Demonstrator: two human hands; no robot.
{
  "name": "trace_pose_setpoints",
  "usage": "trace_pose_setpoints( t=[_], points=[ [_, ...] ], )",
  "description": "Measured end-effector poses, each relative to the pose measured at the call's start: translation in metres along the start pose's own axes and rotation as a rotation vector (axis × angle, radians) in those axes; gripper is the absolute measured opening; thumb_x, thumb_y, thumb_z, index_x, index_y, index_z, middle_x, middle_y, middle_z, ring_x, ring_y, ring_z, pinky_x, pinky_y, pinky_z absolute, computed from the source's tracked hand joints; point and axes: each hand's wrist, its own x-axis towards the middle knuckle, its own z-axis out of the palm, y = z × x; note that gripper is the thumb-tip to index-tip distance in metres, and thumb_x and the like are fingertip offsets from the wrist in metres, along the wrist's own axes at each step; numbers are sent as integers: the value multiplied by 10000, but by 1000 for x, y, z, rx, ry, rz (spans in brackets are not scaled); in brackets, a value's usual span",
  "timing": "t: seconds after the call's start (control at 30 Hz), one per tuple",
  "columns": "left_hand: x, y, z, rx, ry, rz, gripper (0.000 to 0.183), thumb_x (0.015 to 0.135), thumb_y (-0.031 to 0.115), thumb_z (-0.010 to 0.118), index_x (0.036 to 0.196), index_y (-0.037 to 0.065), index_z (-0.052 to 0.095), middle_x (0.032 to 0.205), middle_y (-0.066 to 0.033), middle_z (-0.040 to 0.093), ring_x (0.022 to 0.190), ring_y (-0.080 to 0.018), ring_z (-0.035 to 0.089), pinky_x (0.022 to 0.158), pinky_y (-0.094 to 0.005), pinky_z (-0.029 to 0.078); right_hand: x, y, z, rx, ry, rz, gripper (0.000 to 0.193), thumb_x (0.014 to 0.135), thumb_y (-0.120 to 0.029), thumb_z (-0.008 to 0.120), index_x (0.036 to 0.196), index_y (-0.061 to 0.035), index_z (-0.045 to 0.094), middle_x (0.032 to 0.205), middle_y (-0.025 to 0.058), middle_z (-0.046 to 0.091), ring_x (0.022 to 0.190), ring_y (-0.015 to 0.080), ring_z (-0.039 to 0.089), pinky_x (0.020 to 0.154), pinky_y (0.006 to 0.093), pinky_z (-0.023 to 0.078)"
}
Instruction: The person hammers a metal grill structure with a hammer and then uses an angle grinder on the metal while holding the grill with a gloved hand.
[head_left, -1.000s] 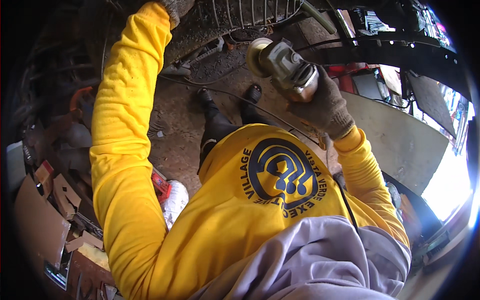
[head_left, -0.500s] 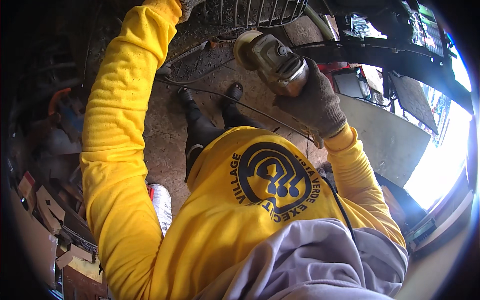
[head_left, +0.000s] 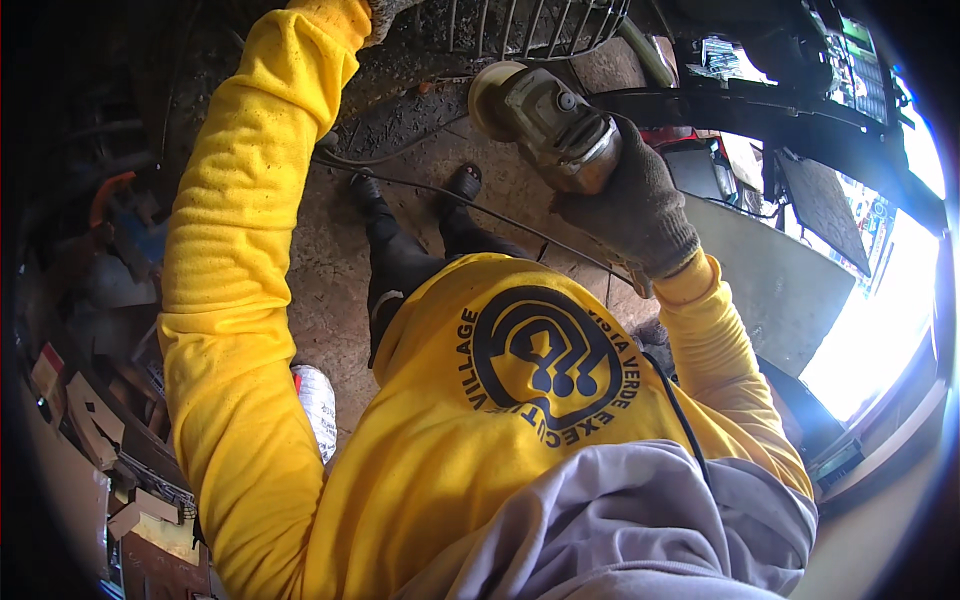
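Observation:
My right hand [head_left: 640,205], in a dark grey-brown work glove, is closed around the body of an angle grinder [head_left: 560,125]. The grinder's pale round disc [head_left: 490,98] points up and left, apart from the metal around it. Stretched far forward, my left arm [head_left: 240,200] reaches the top edge of the picture. Only a bit of the gloved left hand [head_left: 388,12] shows there, and its fingers are out of sight. Just right of that hand is a dark rack of curved metal bars [head_left: 540,30].
A thin black cable [head_left: 440,190] crosses the floor in front of my feet. A long black metal part [head_left: 740,108] spans the right side above a grey panel [head_left: 765,270]. Cardboard pieces [head_left: 90,420] and clutter lie at left; a white sack [head_left: 317,405] stands beside my left sleeve.
The view has shifted slightly, and my left arm sits a little further right at the top. My right hand keeps its hold on the grinder.

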Motion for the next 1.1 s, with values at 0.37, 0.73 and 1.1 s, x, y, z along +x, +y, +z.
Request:
trace_pose_setpoints(
  t=[0.37, 0.73, 1.1],
  points=[
    [8, -12, 10, 12, 156, 19, 899, 855, 267, 733, 1487, -123, 226, 1517, -310, 342, 1428, -388, 324, 1167, -400, 295, 1, -3, -2, -30, -5, -1, 821, 612, -233, 865, 1308, -31, 480, 1154, 192, 658, 1103, 347, 653, 950, 419, 531],
    [6, -13, 9, 13, 103, 38, 940, 861, 345, 716, 1498, -119, 202, 1523, -316, 329, 1434, -407, 309, 1177, -407, 277, 2, -1, -2, -47, -1, -10, 829, 610, -215, 866, 1317, -27, 477, 1173, 193, 652, 1113, 336, 652, 959, 409, 529],
    [16, -34, 11, 42, 173, 83, 991, 843, 346, 760, 1515, -96, 182, 1550, -312, 280, 1468, -391, 250, 1190, -398, 260, 4, -5, -5, -2, -33, -12, 847, 605, -207, 878, 1329, -27, 479, 1199, 180, 647, 1134, 325, 642, 974, 404, 518]
  ],
)
